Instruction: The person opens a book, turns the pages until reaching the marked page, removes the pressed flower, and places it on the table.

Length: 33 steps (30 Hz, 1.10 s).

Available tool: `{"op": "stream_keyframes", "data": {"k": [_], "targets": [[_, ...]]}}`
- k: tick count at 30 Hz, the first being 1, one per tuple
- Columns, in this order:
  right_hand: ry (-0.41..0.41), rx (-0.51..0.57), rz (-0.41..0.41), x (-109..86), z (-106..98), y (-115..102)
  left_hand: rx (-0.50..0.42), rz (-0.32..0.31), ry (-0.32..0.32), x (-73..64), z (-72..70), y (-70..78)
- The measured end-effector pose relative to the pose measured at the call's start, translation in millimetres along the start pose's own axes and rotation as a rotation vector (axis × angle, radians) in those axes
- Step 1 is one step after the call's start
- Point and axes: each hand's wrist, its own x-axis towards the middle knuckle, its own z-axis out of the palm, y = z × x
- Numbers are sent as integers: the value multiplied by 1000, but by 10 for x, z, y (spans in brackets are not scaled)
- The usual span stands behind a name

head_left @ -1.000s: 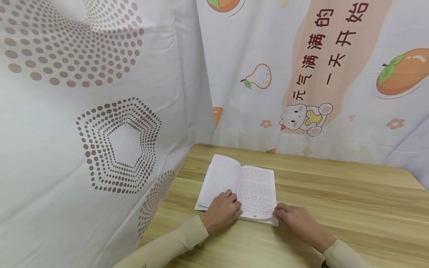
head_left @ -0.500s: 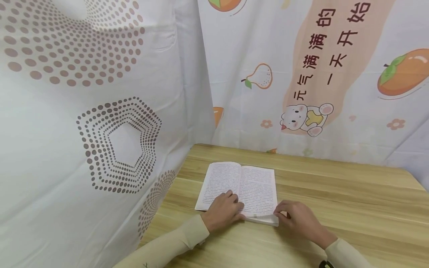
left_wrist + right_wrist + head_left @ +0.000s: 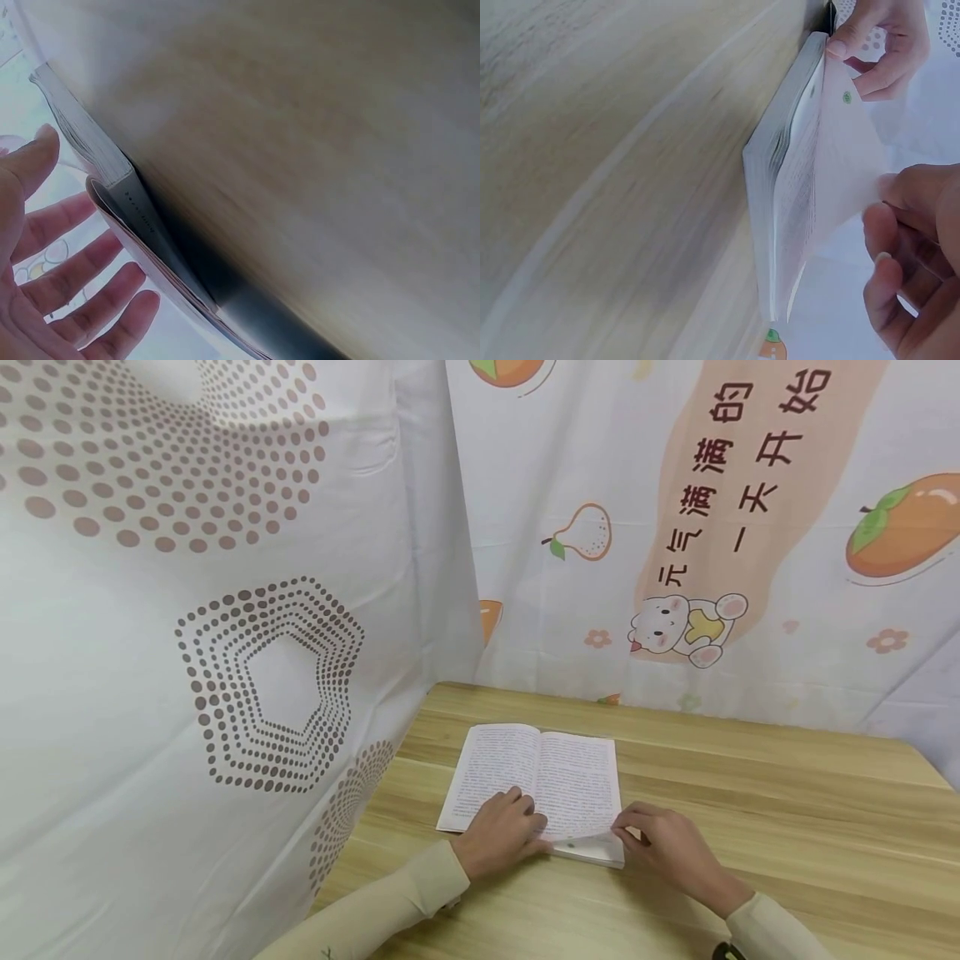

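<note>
An open book [image 3: 577, 768] with printed pages lies on the wooden table. Across its lower middle rests my left hand [image 3: 501, 831], the fingers on the left page near the spine and the thumb by the bottom edge. The left wrist view shows the fingers of this hand [image 3: 45, 277] loosely extended beside the book's thick edge [image 3: 90, 142]. At the lower right corner, my right hand [image 3: 671, 852] pinches a single page between thumb and forefinger. That page [image 3: 847, 150] is raised off the stack in the right wrist view, bowing upward from the sheets beneath.
Wooden tabletop [image 3: 772, 802] extends to the right of the book. A white curtain with dotted patterns [image 3: 285, 685] hangs along the left side. Behind the table hangs another curtain with fruit and a cartoon bear [image 3: 667, 625].
A raised leaf on the left side has settled flat. My left thumb has shifted right along the bottom edge. The right hand has lifted the page corner slightly higher.
</note>
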Motion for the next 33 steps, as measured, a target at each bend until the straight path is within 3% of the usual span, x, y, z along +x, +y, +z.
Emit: {"op": "stream_keyframes", "data": {"k": [6, 11, 15, 19, 22, 25, 28, 33], "targets": [[65, 43, 36, 32, -39, -24, 16, -23, 8, -4, -5, 9], [94, 52, 114, 16, -58, 4, 22, -46, 131, -3, 11, -9], [-2, 66, 185, -40, -37, 20, 52, -25, 261, 15, 19, -32], [-164, 90, 216, -107, 12, 26, 67, 10, 317, 27, 4, -34], [-249, 87, 194, -142, 49, 32, 68, 21, 301, 19, -4, -27], [-284, 64, 174, -162, 73, 33, 92, 13, 251, 8, 2, -17], [-276, 32, 155, -168, 85, 31, 114, -1, 192, -5, 12, -9], [-251, -14, 120, -157, 81, 17, 76, -17, 115, -29, 18, 1]]}}
